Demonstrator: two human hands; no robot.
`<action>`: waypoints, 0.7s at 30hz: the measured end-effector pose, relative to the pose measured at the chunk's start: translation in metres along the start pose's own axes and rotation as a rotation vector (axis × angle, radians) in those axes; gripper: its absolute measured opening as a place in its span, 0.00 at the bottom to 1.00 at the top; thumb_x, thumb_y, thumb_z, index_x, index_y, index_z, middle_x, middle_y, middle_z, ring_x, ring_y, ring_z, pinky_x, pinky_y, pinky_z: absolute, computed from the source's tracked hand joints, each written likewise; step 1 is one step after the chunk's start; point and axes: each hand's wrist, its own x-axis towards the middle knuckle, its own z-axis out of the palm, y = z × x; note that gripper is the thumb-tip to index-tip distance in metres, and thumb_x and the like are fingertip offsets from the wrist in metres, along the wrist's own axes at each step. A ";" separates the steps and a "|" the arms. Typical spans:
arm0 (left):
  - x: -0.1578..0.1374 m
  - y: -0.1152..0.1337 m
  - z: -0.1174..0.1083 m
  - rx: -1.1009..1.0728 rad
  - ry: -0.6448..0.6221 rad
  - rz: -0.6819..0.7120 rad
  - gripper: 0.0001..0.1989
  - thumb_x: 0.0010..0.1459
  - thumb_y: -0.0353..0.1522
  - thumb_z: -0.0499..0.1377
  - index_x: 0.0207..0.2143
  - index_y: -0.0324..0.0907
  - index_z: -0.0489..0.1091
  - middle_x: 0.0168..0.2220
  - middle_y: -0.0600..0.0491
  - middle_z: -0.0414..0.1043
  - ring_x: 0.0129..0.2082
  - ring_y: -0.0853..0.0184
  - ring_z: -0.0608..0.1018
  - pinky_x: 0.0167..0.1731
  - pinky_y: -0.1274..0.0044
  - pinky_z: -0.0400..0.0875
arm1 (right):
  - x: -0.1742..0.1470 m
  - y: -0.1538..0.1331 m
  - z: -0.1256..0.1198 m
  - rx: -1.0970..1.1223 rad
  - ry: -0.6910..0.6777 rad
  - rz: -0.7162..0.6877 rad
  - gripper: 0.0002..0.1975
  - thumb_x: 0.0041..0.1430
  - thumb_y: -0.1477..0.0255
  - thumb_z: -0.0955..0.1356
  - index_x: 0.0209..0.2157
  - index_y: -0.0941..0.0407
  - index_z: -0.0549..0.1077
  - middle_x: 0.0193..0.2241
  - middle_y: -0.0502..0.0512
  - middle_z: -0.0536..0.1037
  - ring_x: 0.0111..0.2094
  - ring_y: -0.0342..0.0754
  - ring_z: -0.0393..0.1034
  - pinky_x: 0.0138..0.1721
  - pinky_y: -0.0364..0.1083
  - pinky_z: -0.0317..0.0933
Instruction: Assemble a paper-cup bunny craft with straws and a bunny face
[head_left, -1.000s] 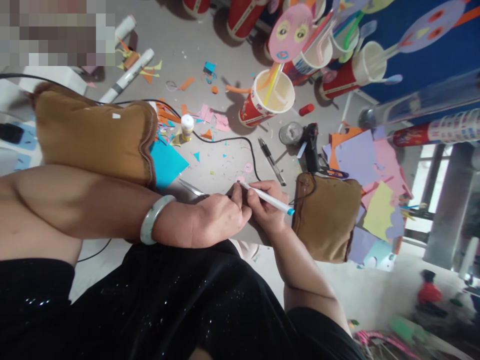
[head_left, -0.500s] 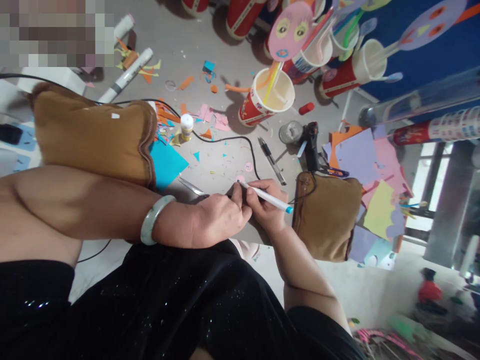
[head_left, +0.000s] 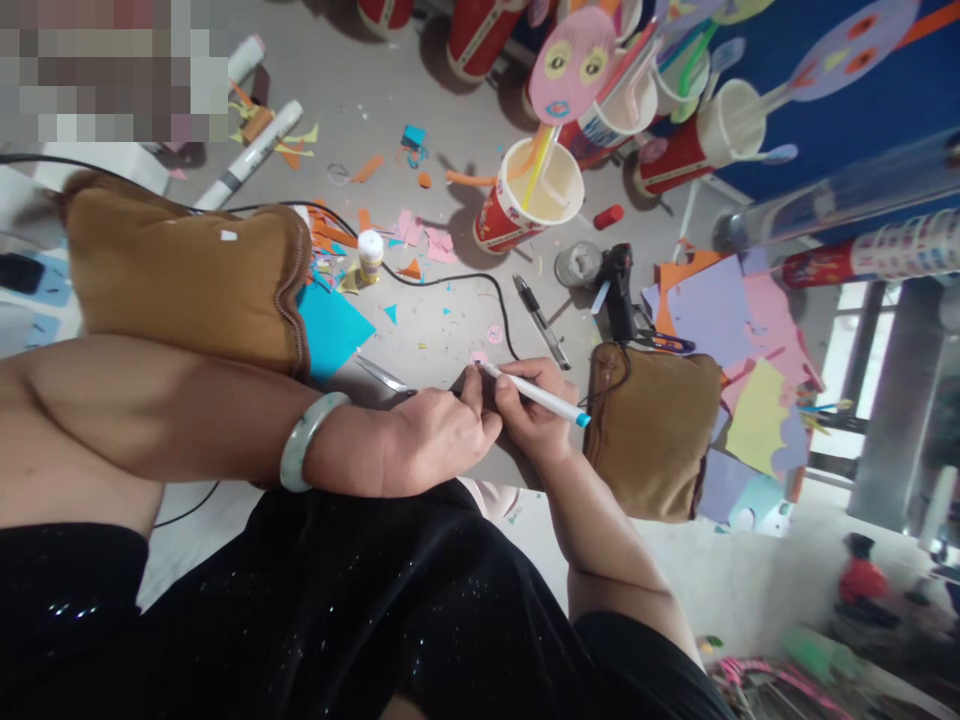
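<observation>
Your right hand [head_left: 534, 428] grips the white pen [head_left: 544, 399] low over the table [head_left: 474, 322], its long axis slanting: blue end near and to your right, tip pointing away and left, near the small pink disc [head_left: 480, 356]. Your left hand [head_left: 442, 438] is beside the tip; whether it holds anything, you can't tell. Ahead, the nearest paper cup [head_left: 495, 228] contains a yellow straw [head_left: 534, 185]; the glass jar's [head_left: 576, 265] contents are unclear.

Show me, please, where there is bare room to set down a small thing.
The widest patch, lightly specked, lies between the loose white markers and the far red cups. It is crowded around the white-capped bottle, among scraps, and on the right, where coloured papers overlap.
</observation>
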 end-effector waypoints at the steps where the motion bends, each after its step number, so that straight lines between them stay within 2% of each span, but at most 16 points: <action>1: 0.000 0.000 -0.001 -0.010 -0.020 -0.005 0.25 0.70 0.22 0.47 0.65 0.29 0.71 0.64 0.19 0.68 0.34 0.54 0.88 0.29 0.72 0.80 | 0.000 0.000 0.000 0.003 0.005 0.011 0.06 0.66 0.66 0.68 0.36 0.52 0.76 0.25 0.48 0.80 0.22 0.43 0.72 0.23 0.44 0.68; 6: 0.001 0.000 -0.004 -0.045 -0.053 -0.016 0.26 0.69 0.21 0.47 0.64 0.30 0.72 0.65 0.19 0.66 0.34 0.53 0.88 0.28 0.71 0.79 | -0.001 0.001 0.002 0.029 0.027 0.013 0.05 0.66 0.67 0.69 0.36 0.51 0.77 0.25 0.48 0.79 0.22 0.43 0.73 0.24 0.44 0.68; 13: 0.001 0.001 -0.001 -0.032 -0.019 -0.016 0.25 0.68 0.21 0.48 0.64 0.30 0.71 0.63 0.21 0.71 0.36 0.53 0.88 0.30 0.72 0.79 | -0.001 0.000 0.002 -0.002 0.010 0.048 0.09 0.67 0.63 0.68 0.36 0.52 0.77 0.26 0.49 0.80 0.23 0.44 0.74 0.25 0.44 0.69; 21: 0.001 0.001 -0.001 -0.023 -0.030 -0.018 0.25 0.70 0.22 0.46 0.63 0.30 0.71 0.64 0.20 0.68 0.36 0.53 0.88 0.30 0.71 0.79 | -0.001 0.000 0.003 0.011 0.009 0.053 0.07 0.67 0.64 0.69 0.37 0.52 0.77 0.27 0.50 0.81 0.25 0.45 0.75 0.27 0.44 0.71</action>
